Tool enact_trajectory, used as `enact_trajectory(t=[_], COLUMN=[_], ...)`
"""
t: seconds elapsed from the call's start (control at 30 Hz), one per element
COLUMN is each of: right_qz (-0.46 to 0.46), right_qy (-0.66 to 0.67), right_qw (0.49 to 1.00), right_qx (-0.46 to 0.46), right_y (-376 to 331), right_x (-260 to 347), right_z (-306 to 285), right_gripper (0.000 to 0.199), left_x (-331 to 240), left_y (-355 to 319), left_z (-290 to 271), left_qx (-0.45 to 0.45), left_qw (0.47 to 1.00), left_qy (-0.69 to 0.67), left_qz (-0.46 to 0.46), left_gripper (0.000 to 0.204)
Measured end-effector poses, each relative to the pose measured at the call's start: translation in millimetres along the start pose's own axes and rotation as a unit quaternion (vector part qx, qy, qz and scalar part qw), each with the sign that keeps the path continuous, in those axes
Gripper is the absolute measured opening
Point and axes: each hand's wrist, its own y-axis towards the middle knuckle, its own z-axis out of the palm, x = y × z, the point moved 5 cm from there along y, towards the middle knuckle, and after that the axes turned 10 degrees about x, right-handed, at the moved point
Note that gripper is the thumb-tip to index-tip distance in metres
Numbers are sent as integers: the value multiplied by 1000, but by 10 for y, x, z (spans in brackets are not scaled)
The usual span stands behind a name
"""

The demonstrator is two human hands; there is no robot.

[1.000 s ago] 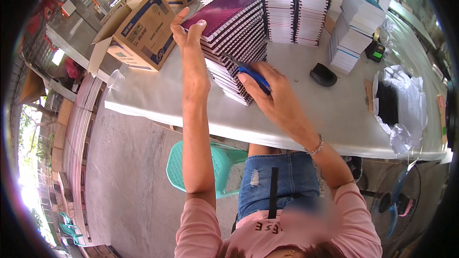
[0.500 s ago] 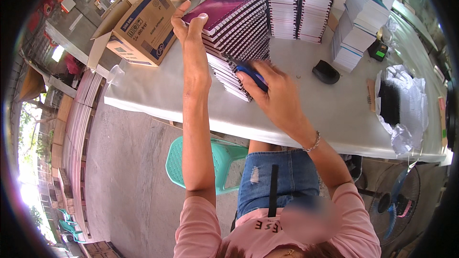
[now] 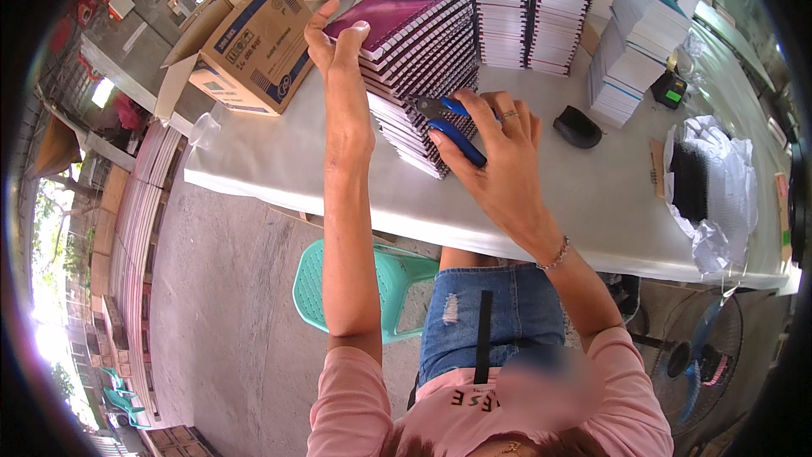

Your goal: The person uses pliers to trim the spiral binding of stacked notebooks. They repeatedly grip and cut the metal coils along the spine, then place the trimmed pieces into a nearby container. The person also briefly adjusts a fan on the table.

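A stack of wire-bound notebooks (image 3: 397, 68) with a purple top cover stands near the table's front edge, its black coils facing right. My left hand (image 3: 337, 55) holds the stack at its left corner, thumb against the top cover's edge and a finger reaching up along the side. My right hand (image 3: 503, 152) is closed around a pair of cutting pliers (image 3: 457, 142) with blue handles. Those handles are spread apart, and the dark jaws touch or nearly touch the coils partway down the stack. Whether a wire lies between the jaws is too small to tell.
An open cardboard box (image 3: 254, 51) stands left of the stack. Behind are tall rows of bound notebooks (image 3: 499, 13); a white book stack (image 3: 630, 55) stands right. A black mouse-shaped object (image 3: 578, 127) and crumpled wrapping with black coils (image 3: 710, 178) lie rightward. Below are a green stool (image 3: 317, 288) and fan (image 3: 689, 364).
The pliers' handles have opened apart in my right hand, and its fingers have loosened and spread. My left hand and the notebook stack have stayed in place.
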Motion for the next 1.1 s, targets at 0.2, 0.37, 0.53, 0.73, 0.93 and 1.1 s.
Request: enact_trajectory(t=[0.2, 0.37, 0.53, 0.73, 0.93, 1.1], right_qz=[-29, 177, 47, -8, 4, 259], right_qy=[-39, 406, 209, 7, 28, 526], right_qw=[998, 863, 975, 1000, 1000, 743], right_qx=[-41, 241, 53, -7, -1, 323], right_y=[32, 101, 77, -45, -2, -21], right_x=[18, -206, -90, -59, -37, -219], right_z=[11, 242, 58, 35, 62, 339], right_gripper=[46, 33, 37, 53, 39, 33], left_x=[34, 11, 1, 35, 11, 4], left_y=[18, 0, -9, 13, 8, -4], left_z=[-19, -32, 2, -51, -11, -25], left_qx=[1, -50, -47, -55, -42, -35], left_qw=[1000, 999, 999, 998, 999, 999], left_qy=[5, -9, -5, 3, -4, -22], left_qz=[6, 1, 5, 7, 14, -1], left_gripper=[55, 40, 40, 41, 39, 39])
